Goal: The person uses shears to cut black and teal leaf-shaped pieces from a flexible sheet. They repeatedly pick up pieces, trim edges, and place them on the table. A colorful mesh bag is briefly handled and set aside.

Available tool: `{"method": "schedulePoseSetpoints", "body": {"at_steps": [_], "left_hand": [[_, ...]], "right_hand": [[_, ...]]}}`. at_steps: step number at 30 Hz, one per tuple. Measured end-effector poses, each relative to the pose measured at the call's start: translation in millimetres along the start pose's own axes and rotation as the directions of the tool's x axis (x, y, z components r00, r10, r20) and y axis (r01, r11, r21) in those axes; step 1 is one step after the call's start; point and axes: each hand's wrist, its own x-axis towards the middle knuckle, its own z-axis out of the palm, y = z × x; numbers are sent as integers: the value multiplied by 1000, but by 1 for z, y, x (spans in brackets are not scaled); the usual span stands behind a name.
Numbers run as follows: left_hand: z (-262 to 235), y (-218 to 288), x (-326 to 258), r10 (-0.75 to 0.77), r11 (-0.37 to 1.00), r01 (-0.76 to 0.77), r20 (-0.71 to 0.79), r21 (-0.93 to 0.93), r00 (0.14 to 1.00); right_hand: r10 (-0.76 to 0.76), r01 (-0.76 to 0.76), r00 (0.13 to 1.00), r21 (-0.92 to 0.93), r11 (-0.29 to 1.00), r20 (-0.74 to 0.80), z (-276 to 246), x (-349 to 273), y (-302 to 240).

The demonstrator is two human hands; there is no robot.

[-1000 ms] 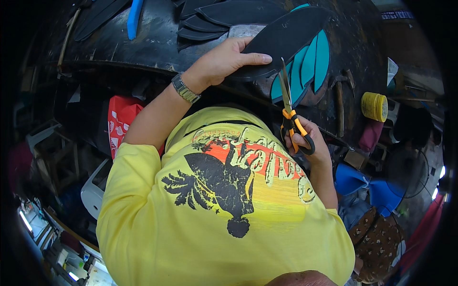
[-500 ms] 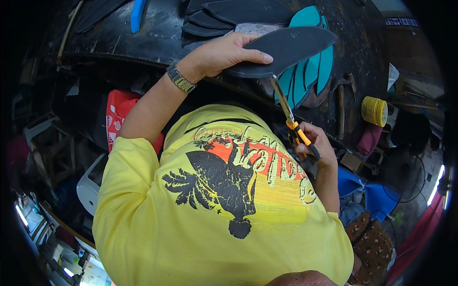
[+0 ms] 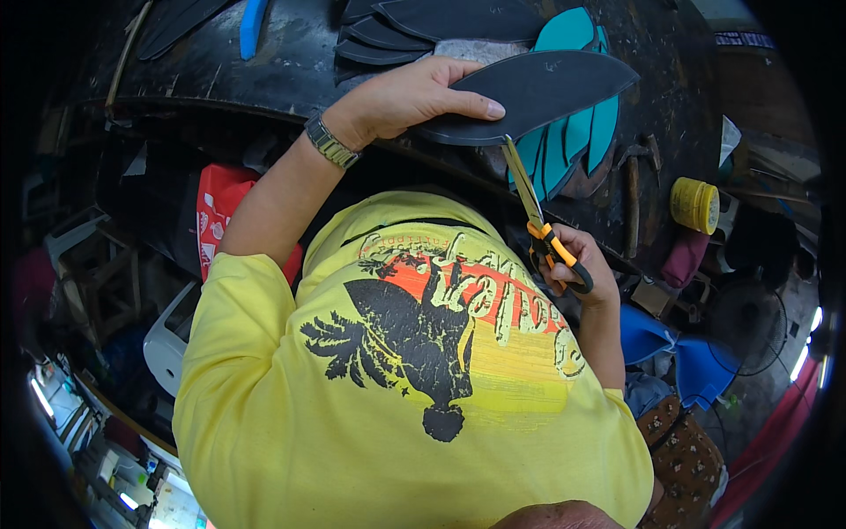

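Note:
My left hand (image 3: 445,93) pinches a black leaf-shaped sheet piece (image 3: 551,88) by its left part, thumb on top, fingers mostly beneath. A pale line runs along its near edge, and a small mark shows near its far edge. Closed around the orange-and-black handles of a pair of scissors (image 3: 524,189) is my right hand (image 3: 582,260). The blades point up and away from me, their tips at the near edge of the black piece. Beneath and to the right of that piece, several teal leaf-shaped pieces (image 3: 577,132) lie fanned out.
Several black pieces (image 3: 458,19) are stacked farther back on the dark table (image 3: 264,88). A hammer (image 3: 632,198) lies to the right, near a yellow tub (image 3: 694,205). Farther left are a blue strip (image 3: 253,28) and a stick (image 3: 126,53). A red bag (image 3: 220,207) sits below the table edge.
The black piece has shifted slightly to the right, its pointed end reaching farther over the teal pieces. The scissors stay at its near edge, their blades at a slightly different angle.

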Motion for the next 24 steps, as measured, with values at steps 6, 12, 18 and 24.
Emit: {"method": "schedulePoseSetpoints", "body": {"at_steps": [6,12,18,24], "left_hand": [[0,0,1,-6,1000,6,5,15,1000],[-1,-2,2,-25,999,26,15,-29,1000],[-8,-8,3,11,997,-7,-62,74,998],[-26,32,7,318,649,-86,-167,756,933]], "right_hand": [[-8,8,1000,13,1000,9,-3,2,5],[-41,41,999,-2,999,-13,-3,3,8],[-27,17,991,-76,997,-135,12,2,6],[-281,150,896,-363,920,-342,25,3,1]]}}
